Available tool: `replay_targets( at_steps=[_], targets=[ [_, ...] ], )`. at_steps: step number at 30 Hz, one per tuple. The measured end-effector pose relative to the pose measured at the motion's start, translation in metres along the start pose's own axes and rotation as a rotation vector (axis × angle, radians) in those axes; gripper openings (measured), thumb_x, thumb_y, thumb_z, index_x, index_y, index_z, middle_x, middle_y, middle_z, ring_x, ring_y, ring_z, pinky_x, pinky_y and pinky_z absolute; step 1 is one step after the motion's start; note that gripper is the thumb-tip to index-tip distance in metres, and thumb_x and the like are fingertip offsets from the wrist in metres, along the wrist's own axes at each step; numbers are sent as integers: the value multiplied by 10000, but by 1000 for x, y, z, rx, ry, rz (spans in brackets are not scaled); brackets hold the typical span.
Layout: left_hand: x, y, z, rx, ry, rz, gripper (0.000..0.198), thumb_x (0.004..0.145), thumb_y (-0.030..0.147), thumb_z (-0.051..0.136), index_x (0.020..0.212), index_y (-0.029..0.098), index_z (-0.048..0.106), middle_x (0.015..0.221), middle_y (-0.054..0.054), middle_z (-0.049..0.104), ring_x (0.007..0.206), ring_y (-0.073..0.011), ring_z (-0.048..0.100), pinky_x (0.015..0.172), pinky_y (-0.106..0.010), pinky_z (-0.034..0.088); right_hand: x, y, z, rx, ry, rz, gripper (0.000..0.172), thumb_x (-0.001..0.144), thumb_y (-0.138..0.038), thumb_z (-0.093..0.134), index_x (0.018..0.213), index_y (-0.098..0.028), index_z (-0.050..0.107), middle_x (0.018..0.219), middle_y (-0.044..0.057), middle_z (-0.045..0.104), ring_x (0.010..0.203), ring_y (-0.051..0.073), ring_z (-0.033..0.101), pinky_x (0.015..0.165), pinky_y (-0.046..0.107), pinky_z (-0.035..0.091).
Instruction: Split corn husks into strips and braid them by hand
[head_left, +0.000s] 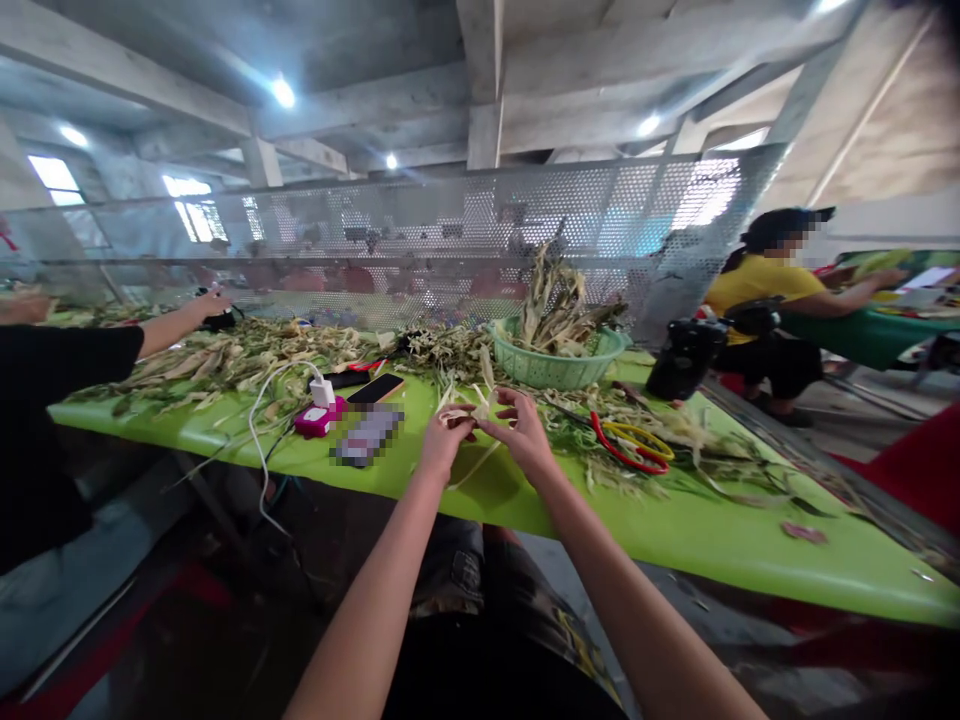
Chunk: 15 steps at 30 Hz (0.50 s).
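Observation:
Over the near edge of the green table (450, 485), both hands hold a pale dried leaf strip (484, 405) that looks like corn husk. My left hand (448, 430) pinches it from the left with bent fingers. From the other side, my right hand (523, 428) has its thumb and fingers on the same piece, fingertips almost meeting the left ones. A thin pale strip hangs below the hands. What lies between the fingertips is partly hidden. Right of my hands, red and yellow looped handles (611, 456), like those of scissors, lie among shredded leaf scraps (574, 440).
A green basket (532, 372) holds dry leaves behind my hands. Leftward lie a phone (379, 388), a pixelated flat object (367, 437) and a pink power block (319, 418) with a white cable. A black container (684, 365) stands right. Co-workers' arms (180, 322) show left, another person (776, 280) right.

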<state>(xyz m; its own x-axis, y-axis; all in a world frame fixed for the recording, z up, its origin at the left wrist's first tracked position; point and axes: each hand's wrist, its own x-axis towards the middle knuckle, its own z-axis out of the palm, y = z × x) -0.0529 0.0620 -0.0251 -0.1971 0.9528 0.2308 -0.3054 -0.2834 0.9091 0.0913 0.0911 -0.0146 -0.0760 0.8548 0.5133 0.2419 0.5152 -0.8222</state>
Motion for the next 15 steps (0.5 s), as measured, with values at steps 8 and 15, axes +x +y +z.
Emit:
replay_targets(
  at_steps=[8,15],
  targets=[
    [1,-3,3,10,0,13,392,590,246,765,920,166,569,737,-1,627,632,-120,574,589,-250,481,-3,-3,6,340,-228,216,553,591,-494,807,973,-187,552,729,-1,603,685,175,580,629,292,435],
    [-4,4,8,154,-20,59,317,632,195,725,909,171,574,674,28,617,582,-91,547,582,-207,439,-6,-9,6,411,-300,266,385,623,-466,786,818,-167,642,665,-10,614,571,126,494,544,257,334]
  ],
)
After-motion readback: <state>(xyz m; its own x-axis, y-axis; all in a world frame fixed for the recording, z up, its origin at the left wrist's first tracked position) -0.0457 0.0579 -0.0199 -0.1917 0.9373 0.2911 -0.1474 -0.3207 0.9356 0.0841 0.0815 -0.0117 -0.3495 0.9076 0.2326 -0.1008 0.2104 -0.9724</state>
